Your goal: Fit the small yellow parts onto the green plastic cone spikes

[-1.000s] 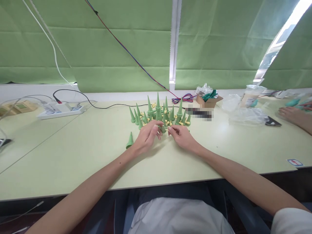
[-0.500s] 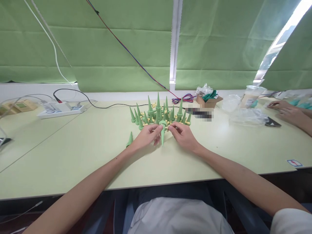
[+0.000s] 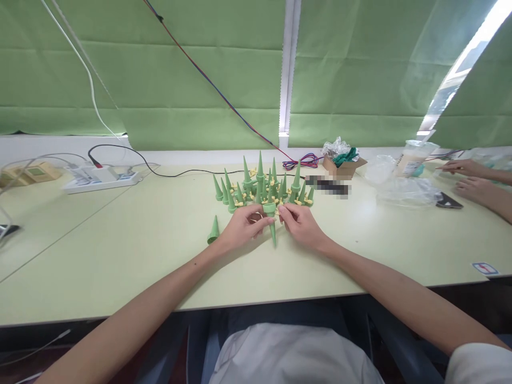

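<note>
My left hand point(image 3: 248, 223) is closed around a green plastic spike point(image 3: 273, 233), held tip down with its wide collar at the top. Beside that collar, my right hand point(image 3: 300, 223) pinches a small yellow piece point(image 3: 280, 202), partly hidden by the fingertips. Just beyond both hands stands a cluster of similar green spikes point(image 3: 260, 169), most with points up and small yellow pieces among them. One loose green spike point(image 3: 214, 229) rests on the table left of my left hand, its open base towards me.
A white power strip point(image 3: 100, 180) with cables lies at the back left. Towards the back right are a small cardboard box point(image 3: 344, 169), a drink cup point(image 3: 412, 160), clear plastic packaging point(image 3: 408, 192) and a dark phone-like object point(image 3: 448, 200). Another person's hands point(image 3: 472, 178) rest at the far right.
The held spike has shifted slightly right and towards me, its tip now swung to the right. My left thumb has moved lower across it. My right hand stays beside the collar.
</note>
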### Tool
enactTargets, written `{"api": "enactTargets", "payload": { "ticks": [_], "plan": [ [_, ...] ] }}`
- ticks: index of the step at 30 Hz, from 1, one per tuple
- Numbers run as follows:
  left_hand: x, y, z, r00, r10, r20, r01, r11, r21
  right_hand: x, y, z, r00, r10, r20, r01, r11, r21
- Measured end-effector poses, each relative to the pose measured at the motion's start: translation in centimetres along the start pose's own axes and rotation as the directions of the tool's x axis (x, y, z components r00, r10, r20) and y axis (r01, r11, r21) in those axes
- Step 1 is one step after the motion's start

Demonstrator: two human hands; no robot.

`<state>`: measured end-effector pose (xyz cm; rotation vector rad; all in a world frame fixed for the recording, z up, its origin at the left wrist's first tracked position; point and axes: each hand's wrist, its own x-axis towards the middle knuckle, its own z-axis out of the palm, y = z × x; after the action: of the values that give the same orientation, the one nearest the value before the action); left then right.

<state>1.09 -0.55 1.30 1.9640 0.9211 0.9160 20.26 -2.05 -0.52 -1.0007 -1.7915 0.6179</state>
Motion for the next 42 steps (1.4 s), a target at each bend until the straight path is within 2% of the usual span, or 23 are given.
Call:
{"api": "enactTargets", "payload": {
  "ticks": [6,9,12,15,18,21,25,30,34,38,40,42],
  "plan": [
    [0.2,-0.3,0.1,0.973,0.221,-0.069,-0.202,0.957,0.209,0.0,0.0,0.0,0.999,0.033,0.038,-0.036,0.997,0.071],
    [0.4,-0.6,0.3,0.968,0.237,-0.080,-0.211,0.944,0.253,0.1,0.1,0.0,0.998,0.052,0.030,-0.055,0.995,0.086],
    [0.5,-0.5,0.3,0.981,0.163,-0.105,-0.139,0.968,0.208,0.2,0.2,0.1,0.998,0.065,-0.018,-0.063,0.995,0.079],
    [0.4,0.0,0.1,0.995,0.031,-0.092,-0.022,0.995,0.093,0.1,0.2,0.0,0.995,0.070,-0.066,-0.065,0.995,0.079],
    [0.3,0.4,-0.1,0.997,-0.069,0.023,0.071,0.994,-0.085,0.0,0.0,-0.3,0.994,0.046,-0.097,-0.040,0.997,0.063],
    [0.5,0.3,-0.3,0.979,-0.139,0.148,0.179,0.935,-0.307,0.0,-0.1,-0.4,0.996,-0.008,-0.084,0.011,0.999,0.036],
    [0.6,-0.1,-0.2,0.946,-0.172,0.273,0.287,0.834,-0.472,-0.1,-0.1,-0.4,0.996,-0.076,-0.038,0.076,0.997,-0.001],
    [0.5,-0.3,-0.4,0.937,-0.165,0.308,0.307,0.809,-0.502,-0.2,0.2,-0.3,0.996,-0.093,0.009,0.093,0.996,-0.011],
    [0.3,-0.3,-0.8,0.946,-0.131,0.298,0.252,0.875,-0.414,-0.2,0.3,-0.2,0.995,-0.098,0.030,0.098,0.995,-0.027],
    [0.0,0.0,-0.7,0.975,-0.071,0.210,0.104,0.983,-0.150,-0.2,0.5,0.0,0.996,-0.080,0.050,0.084,0.992,-0.089],
    [-0.1,0.0,-0.5,0.990,-0.007,0.141,0.009,1.000,-0.016,-0.1,0.6,0.1,0.996,-0.067,0.058,0.073,0.992,-0.106],
    [-0.1,-0.2,-0.2,0.990,0.115,0.080,-0.124,0.983,0.133,-0.1,0.7,0.1,0.997,-0.047,0.067,0.054,0.992,-0.110]
  ]
}}
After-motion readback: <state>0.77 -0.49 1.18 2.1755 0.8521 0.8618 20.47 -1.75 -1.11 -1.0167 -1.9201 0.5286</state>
